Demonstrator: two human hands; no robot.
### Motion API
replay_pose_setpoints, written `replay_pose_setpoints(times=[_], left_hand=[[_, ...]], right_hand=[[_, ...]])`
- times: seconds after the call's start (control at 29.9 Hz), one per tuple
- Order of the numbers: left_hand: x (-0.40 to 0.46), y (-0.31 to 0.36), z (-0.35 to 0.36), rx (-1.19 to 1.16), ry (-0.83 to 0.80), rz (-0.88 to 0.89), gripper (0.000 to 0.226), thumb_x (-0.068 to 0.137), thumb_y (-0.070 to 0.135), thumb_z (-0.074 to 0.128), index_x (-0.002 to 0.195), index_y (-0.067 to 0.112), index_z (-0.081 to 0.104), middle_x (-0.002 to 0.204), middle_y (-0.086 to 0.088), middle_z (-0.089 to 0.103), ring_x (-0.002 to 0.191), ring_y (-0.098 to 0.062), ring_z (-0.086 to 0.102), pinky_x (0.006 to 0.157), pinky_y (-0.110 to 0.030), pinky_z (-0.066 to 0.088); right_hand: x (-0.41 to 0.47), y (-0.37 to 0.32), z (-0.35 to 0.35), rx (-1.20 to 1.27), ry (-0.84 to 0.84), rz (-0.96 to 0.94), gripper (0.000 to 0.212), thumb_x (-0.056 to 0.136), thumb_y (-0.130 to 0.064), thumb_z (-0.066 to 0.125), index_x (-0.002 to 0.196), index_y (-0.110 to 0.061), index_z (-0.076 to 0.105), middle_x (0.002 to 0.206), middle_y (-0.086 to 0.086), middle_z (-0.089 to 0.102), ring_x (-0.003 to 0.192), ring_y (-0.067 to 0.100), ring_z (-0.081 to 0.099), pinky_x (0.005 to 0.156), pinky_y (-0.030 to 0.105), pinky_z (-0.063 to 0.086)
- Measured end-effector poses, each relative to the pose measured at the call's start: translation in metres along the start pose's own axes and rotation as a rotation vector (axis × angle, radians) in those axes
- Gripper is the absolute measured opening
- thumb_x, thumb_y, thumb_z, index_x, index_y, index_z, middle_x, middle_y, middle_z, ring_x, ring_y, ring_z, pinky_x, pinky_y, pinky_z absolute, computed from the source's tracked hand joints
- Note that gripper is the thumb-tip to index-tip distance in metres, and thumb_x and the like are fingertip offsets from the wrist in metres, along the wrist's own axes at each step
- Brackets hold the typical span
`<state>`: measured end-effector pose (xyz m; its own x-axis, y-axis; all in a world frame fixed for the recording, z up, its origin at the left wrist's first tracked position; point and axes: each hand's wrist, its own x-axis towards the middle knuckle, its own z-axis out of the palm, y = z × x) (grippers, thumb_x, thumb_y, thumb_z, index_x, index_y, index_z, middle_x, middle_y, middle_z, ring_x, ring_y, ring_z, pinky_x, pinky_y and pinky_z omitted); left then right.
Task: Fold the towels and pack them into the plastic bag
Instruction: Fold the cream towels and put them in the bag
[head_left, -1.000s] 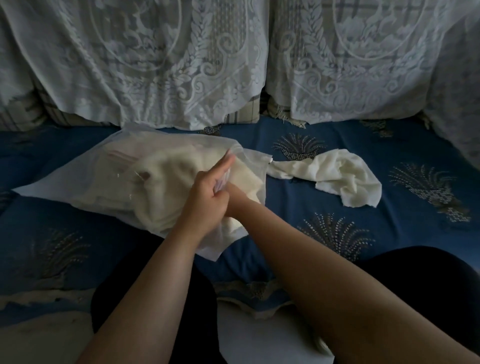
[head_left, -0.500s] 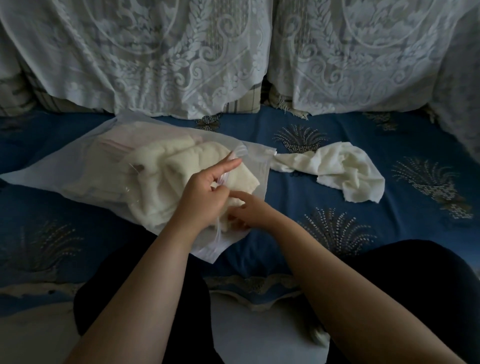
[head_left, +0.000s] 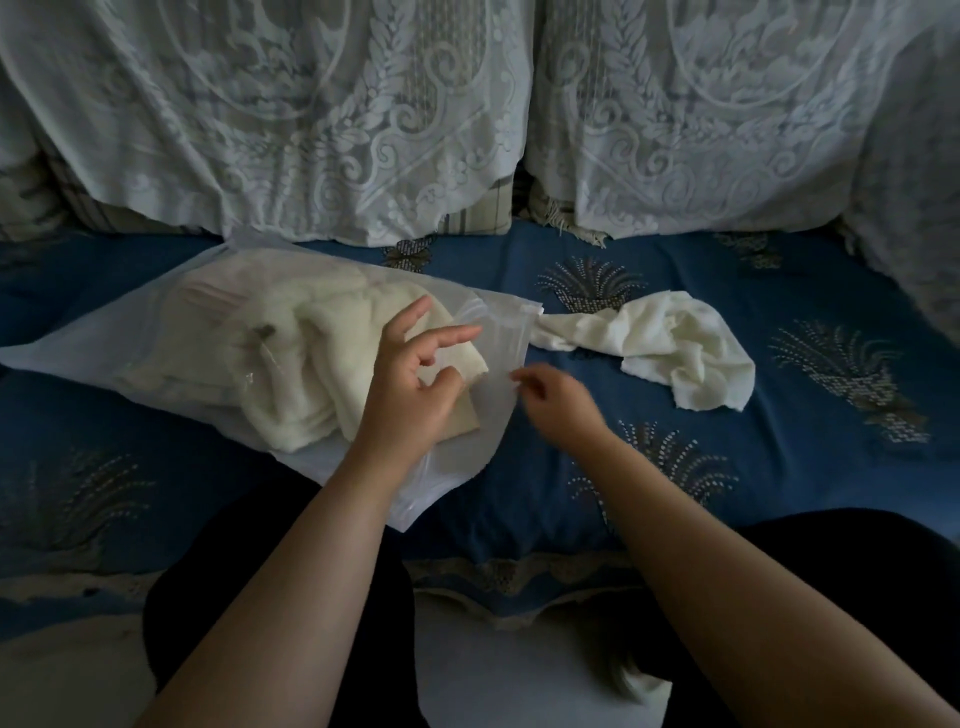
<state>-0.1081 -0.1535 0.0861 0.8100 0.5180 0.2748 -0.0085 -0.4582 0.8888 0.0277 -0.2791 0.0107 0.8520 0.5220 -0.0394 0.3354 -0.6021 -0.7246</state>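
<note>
1. We see the plastic bag (head_left: 218, 332) lying on the blue sofa seat (head_left: 675, 467), with its open mouth turned to the right; it holds cream towels (head_left: 311, 364).
2. One loose towel (head_left: 670, 343) lies crumpled on the seat, to the right of the bag mouth and almost touching its far corner; its long axis runs left to right.
3. Our right hand (head_left: 558, 402) is the nearer one; the loose towel lies to the right of its fingers (head_left: 524, 376) and farther from us, apart from them; these fingers are loosely curled at the edge of the bag mouth, and we cannot tell if they pinch the film.
4. Our left hand (head_left: 410, 384) hovers over the bag mouth with the fingers spread and relaxed; whether it touches the plastic we cannot tell.
5. We judge that the next move is a reach of the right hand to the right, toward the loose towel.
</note>
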Motion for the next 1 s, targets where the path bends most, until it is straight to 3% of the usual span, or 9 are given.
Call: replay_pose_setpoints(times=[0.1, 0.2, 0.33, 0.43, 0.53, 0.67, 0.8, 0.87, 1.0], left_hand=[[0.002, 0.002, 0.007, 0.008, 0.065, 0.039, 0.052, 0.08, -0.005, 0.053, 0.094, 0.044, 0.062, 0.139, 0.014, 0.036, 0.116, -0.005, 0.046, 0.073, -0.017, 0.042], [0.004, 0.0, 0.014, 0.016, 0.081, 0.038, 0.044, 0.082, -0.003, 0.054, 0.092, 0.039, 0.063, 0.132, 0.013, 0.041, 0.12, -0.018, 0.046, 0.086, -0.025, 0.042], [0.004, -0.002, 0.02, 0.099, 0.131, 0.098, 0.029, 0.082, 0.006, 0.052, 0.091, 0.029, 0.068, 0.119, 0.012, 0.051, 0.108, -0.017, 0.051, 0.086, -0.032, 0.047], [0.001, 0.001, 0.024, 0.266, 0.177, 0.25, 0.025, 0.082, 0.015, 0.048, 0.094, 0.023, 0.069, 0.113, 0.005, 0.059, 0.103, -0.018, 0.05, 0.08, -0.013, 0.038], [-0.007, 0.004, 0.029, 0.416, 0.186, 0.463, 0.023, 0.083, 0.009, 0.053, 0.098, 0.014, 0.069, 0.106, -0.001, 0.064, 0.099, -0.018, 0.051, 0.086, -0.012, 0.037], [-0.028, 0.011, 0.044, 0.504, 0.032, 0.581, 0.019, 0.087, 0.013, 0.056, 0.101, 0.013, 0.07, 0.098, 0.0, 0.069, 0.093, -0.017, 0.058, 0.082, -0.025, 0.046], [-0.053, 0.022, 0.067, 0.423, -0.56, -0.003, 0.038, 0.096, 0.051, 0.037, 0.095, 0.027, 0.067, 0.1, -0.002, 0.068, 0.098, -0.021, 0.063, 0.08, -0.03, 0.047], [-0.065, 0.023, 0.079, 0.25, -0.803, -0.299, 0.053, 0.095, 0.058, 0.028, 0.129, 0.027, 0.054, 0.135, -0.002, 0.055, 0.126, -0.021, 0.049, 0.098, -0.028, 0.036], [-0.076, 0.021, 0.09, -0.03, -0.608, -0.38, 0.069, 0.093, 0.056, 0.035, 0.15, 0.019, 0.022, 0.153, -0.001, 0.031, 0.139, -0.019, 0.03, 0.101, -0.022, 0.022]], right_hand=[[0.022, 0.037, -0.037, -0.287, 0.215, 0.079, 0.033, 0.089, -0.017, 0.049, 0.119, -0.021, 0.064, 0.15, 0.009, 0.028, 0.132, 0.032, 0.036, 0.104, 0.04, 0.037], [0.034, 0.071, -0.065, -0.511, -0.016, 0.281, 0.043, 0.091, -0.032, 0.047, 0.134, -0.036, 0.048, 0.159, -0.003, -0.014, 0.145, 0.03, 0.013, 0.114, 0.047, 0.024], [0.046, 0.087, -0.077, -0.524, -0.045, 0.267, 0.044, 0.094, -0.034, 0.04, 0.135, -0.019, 0.046, 0.154, 0.004, 0.027, 0.136, 0.03, 0.032, 0.109, 0.047, 0.032], [0.027, 0.072, -0.088, -0.341, 0.174, 0.215, 0.03, 0.094, -0.025, 0.044, 0.115, -0.013, 0.063, 0.124, 0.008, 0.059, 0.111, 0.028, 0.054, 0.088, 0.037, 0.045], [-0.006, 0.05, -0.096, -0.175, 0.373, 0.153, 0.024, 0.091, -0.022, 0.05, 0.105, -0.016, 0.068, 0.108, 0.008, 0.065, 0.103, 0.028, 0.057, 0.084, 0.037, 0.047], [-0.056, 0.007, -0.104, 0.16, 0.378, 0.017, 0.015, 0.091, -0.019, 0.05, 0.1, -0.023, 0.061, 0.087, -0.008, 0.061, 0.078, 0.011, 0.058, 0.069, 0.027, 0.048], [-0.097, -0.026, -0.113, 0.494, 0.281, -0.058, 0.019, 0.096, -0.016, 0.049, 0.099, -0.026, 0.064, 0.082, 0.005, 0.062, 0.069, 0.018, 0.056, 0.063, 0.031, 0.047], [-0.113, -0.036, -0.119, 0.68, 0.224, -0.027, 0.022, 0.097, -0.016, 0.049, 0.1, -0.024, 0.068, 0.089, 0.01, 0.065, 0.078, 0.023, 0.059, 0.07, 0.038, 0.052], [-0.133, -0.052, -0.139, 1.134, 0.011, 0.052, 0.02, 0.095, -0.013, 0.048, 0.1, -0.016, 0.068, 0.083, 0.006, 0.065, 0.073, 0.017, 0.061, 0.065, 0.029, 0.055]])
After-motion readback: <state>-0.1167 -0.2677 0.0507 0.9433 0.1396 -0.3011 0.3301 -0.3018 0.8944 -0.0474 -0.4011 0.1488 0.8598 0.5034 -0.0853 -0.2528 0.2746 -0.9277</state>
